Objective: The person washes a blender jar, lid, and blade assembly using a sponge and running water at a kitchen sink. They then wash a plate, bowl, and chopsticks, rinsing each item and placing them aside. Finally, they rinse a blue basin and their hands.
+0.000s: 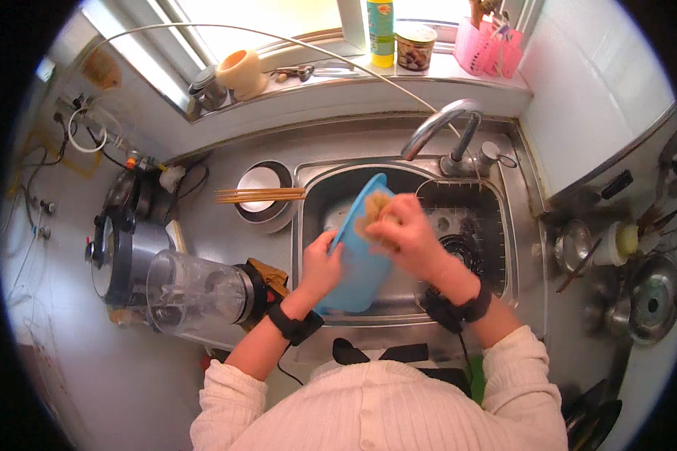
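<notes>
Over the stainless steel sink (327, 197), a blue plastic basin (352, 282) is tilted up on its side. My left hand (322, 262) grips its rim from the left, with the thumb over the edge. Against the basin's upper right surface, my right hand (409, 234) is closed around a tan scrubber (375, 211), probably a loofah; its outline is blurred. The hand hides part of the scrubber. A curved chrome faucet (440, 127) stands behind the sink, its spout above and to the right of the basin.
Stacked bowls (262, 186) with several wooden chopsticks (259, 195) across them stand left of the sink. A clear blender jar (197, 290) lies near a pressure cooker (130, 253). A wire rack (491, 225) lines the sink's right side. Pot lids (654, 299) are at the far right.
</notes>
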The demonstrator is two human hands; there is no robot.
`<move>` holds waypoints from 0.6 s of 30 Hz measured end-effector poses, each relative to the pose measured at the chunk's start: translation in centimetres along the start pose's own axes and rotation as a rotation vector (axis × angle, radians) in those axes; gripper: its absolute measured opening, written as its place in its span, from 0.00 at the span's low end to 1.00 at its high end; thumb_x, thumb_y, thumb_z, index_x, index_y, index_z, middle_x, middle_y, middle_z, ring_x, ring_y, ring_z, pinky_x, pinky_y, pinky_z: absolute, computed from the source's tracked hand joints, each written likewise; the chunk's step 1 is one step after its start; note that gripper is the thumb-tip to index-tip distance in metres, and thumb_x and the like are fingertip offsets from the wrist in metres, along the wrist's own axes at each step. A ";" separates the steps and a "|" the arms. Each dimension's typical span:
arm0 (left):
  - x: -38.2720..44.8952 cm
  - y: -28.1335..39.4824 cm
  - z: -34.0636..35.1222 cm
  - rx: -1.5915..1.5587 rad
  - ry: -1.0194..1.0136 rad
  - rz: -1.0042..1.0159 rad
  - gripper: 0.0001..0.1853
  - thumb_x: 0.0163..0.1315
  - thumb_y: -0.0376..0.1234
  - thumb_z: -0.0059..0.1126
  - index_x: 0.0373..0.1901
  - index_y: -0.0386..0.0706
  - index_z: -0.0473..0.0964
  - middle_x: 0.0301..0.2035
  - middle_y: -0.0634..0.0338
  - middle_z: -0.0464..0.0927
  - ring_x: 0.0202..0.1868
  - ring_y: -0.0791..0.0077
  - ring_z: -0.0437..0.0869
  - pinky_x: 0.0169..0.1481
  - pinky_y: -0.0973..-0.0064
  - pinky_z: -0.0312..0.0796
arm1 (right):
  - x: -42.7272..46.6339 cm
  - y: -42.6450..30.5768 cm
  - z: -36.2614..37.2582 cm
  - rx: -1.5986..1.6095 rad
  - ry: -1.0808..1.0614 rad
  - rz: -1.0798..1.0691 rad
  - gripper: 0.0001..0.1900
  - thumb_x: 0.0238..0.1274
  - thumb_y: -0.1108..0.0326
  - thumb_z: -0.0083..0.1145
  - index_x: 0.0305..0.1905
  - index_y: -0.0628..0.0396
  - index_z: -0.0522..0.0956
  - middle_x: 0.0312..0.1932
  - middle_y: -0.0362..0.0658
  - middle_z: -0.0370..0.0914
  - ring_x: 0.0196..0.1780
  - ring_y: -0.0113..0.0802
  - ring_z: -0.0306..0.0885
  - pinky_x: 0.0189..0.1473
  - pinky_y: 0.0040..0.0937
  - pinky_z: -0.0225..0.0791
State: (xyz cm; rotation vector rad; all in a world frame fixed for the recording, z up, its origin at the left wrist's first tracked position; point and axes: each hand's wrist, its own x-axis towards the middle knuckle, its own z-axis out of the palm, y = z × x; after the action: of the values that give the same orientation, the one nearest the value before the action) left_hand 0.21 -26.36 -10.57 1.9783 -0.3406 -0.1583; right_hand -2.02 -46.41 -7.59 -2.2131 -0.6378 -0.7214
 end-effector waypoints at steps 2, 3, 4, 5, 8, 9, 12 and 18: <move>0.0 -0.7 0.8 -0.091 0.024 -0.009 0.10 0.57 0.26 0.52 0.41 0.33 0.74 0.30 0.51 0.79 0.32 0.68 0.81 0.39 0.72 0.71 | -1.6 -2.0 2.0 -0.036 -0.064 -0.071 0.15 0.37 0.63 0.62 0.35 0.53 0.75 0.42 0.46 0.69 0.47 0.47 0.66 0.49 0.43 0.63; 0.1 -0.9 1.3 -0.143 0.030 -0.008 0.10 0.58 0.26 0.52 0.41 0.33 0.74 0.30 0.51 0.79 0.32 0.69 0.81 0.39 0.72 0.71 | -1.9 -2.3 2.9 -0.064 -0.097 -0.104 0.15 0.39 0.62 0.61 0.35 0.54 0.74 0.42 0.46 0.69 0.47 0.47 0.66 0.50 0.44 0.62; -0.1 -0.5 1.6 -0.146 0.057 0.007 0.11 0.59 0.28 0.51 0.42 0.33 0.74 0.30 0.51 0.79 0.32 0.72 0.80 0.39 0.74 0.71 | -1.8 -1.8 3.5 -0.133 -0.067 -0.068 0.14 0.41 0.61 0.59 0.35 0.55 0.75 0.42 0.47 0.70 0.47 0.48 0.66 0.51 0.44 0.61; -0.3 -1.0 1.7 -0.129 -0.005 -0.035 0.12 0.60 0.26 0.50 0.44 0.32 0.73 0.32 0.54 0.78 0.34 0.75 0.79 0.40 0.77 0.70 | -1.6 -0.9 4.1 -0.200 -0.038 -0.033 0.13 0.43 0.61 0.57 0.35 0.55 0.75 0.42 0.47 0.70 0.47 0.48 0.66 0.52 0.44 0.61; -1.6 -2.0 0.7 -0.147 -0.086 -0.102 0.13 0.62 0.23 0.48 0.48 0.31 0.72 0.35 0.64 0.77 0.36 0.83 0.75 0.42 0.84 0.68 | -0.5 5.9 5.9 -0.235 -0.034 0.398 0.11 0.51 0.62 0.49 0.34 0.58 0.76 0.40 0.52 0.73 0.46 0.50 0.68 0.53 0.45 0.60; -2.0 -2.3 0.7 -0.171 -0.090 -0.108 0.13 0.62 0.23 0.48 0.48 0.32 0.72 0.35 0.64 0.77 0.36 0.83 0.75 0.42 0.84 0.68 | -0.6 9.1 5.9 -0.171 0.077 0.558 0.12 0.52 0.63 0.47 0.33 0.58 0.78 0.38 0.53 0.75 0.46 0.51 0.69 0.52 0.45 0.61; -1.4 -2.5 0.5 -0.247 -0.105 -0.108 0.13 0.61 0.24 0.49 0.48 0.32 0.72 0.37 0.62 0.77 0.37 0.81 0.75 0.43 0.82 0.69 | -2.3 14.1 6.0 0.057 -0.054 0.896 0.13 0.55 0.62 0.46 0.35 0.58 0.78 0.40 0.50 0.76 0.45 0.49 0.71 0.50 0.44 0.66; -0.8 -3.4 0.4 -0.411 -0.088 -0.179 0.15 0.59 0.25 0.51 0.48 0.32 0.72 0.41 0.58 0.78 0.44 0.76 0.76 0.51 0.76 0.68 | -0.4 0.9 6.3 0.053 -0.033 0.065 0.09 0.46 0.67 0.53 0.33 0.57 0.75 0.39 0.52 0.72 0.46 0.49 0.71 0.51 0.44 0.65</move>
State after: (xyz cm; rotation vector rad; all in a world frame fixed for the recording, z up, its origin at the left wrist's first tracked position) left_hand -0.08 -25.11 -13.89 1.5950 -0.1691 -0.3989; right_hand 0.19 -42.36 -12.01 -2.1906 -0.5914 -0.6292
